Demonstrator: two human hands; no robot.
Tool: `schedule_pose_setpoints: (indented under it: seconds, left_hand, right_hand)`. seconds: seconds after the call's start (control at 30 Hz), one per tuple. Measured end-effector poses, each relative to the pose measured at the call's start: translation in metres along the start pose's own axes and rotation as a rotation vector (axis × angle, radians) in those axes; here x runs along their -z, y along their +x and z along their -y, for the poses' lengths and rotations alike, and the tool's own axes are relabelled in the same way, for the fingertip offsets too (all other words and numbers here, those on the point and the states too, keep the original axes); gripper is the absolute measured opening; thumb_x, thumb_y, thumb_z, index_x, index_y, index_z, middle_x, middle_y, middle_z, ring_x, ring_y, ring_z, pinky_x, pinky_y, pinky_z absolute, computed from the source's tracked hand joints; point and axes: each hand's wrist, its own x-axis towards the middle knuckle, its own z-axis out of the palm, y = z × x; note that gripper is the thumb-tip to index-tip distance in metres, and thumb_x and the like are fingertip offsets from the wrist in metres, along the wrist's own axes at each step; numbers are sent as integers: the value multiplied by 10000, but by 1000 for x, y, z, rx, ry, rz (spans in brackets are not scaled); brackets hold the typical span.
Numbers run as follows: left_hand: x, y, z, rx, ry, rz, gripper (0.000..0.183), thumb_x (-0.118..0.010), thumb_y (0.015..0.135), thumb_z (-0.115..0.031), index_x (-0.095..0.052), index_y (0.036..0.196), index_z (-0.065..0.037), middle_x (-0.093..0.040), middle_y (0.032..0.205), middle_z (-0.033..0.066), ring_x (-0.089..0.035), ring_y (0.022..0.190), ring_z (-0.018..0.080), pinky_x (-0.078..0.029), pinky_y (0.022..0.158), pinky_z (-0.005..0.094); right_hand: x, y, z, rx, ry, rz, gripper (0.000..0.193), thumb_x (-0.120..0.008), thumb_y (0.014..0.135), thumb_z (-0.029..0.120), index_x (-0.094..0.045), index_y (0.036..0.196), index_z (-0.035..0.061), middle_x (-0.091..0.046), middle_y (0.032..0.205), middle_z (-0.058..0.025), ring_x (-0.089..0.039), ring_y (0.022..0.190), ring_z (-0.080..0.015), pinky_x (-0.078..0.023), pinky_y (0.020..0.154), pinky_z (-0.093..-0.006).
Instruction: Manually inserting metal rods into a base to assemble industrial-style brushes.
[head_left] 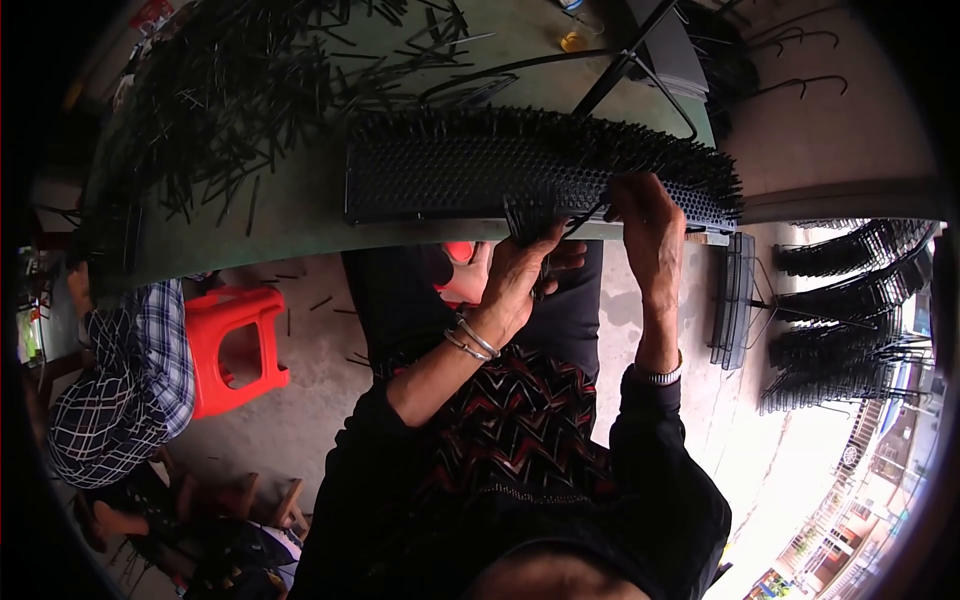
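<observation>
Here's the green table (305, 228) spanning the top, its far side cut off by the frame and its left end sinking into the dark rim. Heaped across it, a tangle of thin black sticks (215, 110), so dense that single ones blur together. Along the near edge sits the long black rack (440, 185), a honeycomb of small round holes, its far side bristling with stubby dark pegs, part of its front blocked by the right hand (648, 215). That hand is up at the rack's right half, fingers curled in close, tips lost against the black; can't tell whether they're pinching anything. Lower and to its left, the left hand (525, 275), silver bangles at the wrist, has its fingers closed round a fanned bundle of straight black sticks (528, 213), the tops poking up in front of the rack, the lower ends mostly hidden by the fingers.
</observation>
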Motion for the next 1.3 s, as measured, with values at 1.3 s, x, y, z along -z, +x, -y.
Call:
schedule_pose_setpoints:
  seconds: [1.3]
  left_hand:
    - [-6,-16,0,-29,210,1,221,-617,932,-309,-666,1015,-111,-718,906,17,-673,763,105,-344,553,223]
  right_hand:
    - [-3,-13,-24,-166,353,292,151,-602,920,95,-627,949,-51,-642,781,-74,-588,681,-104,-485,617,-244]
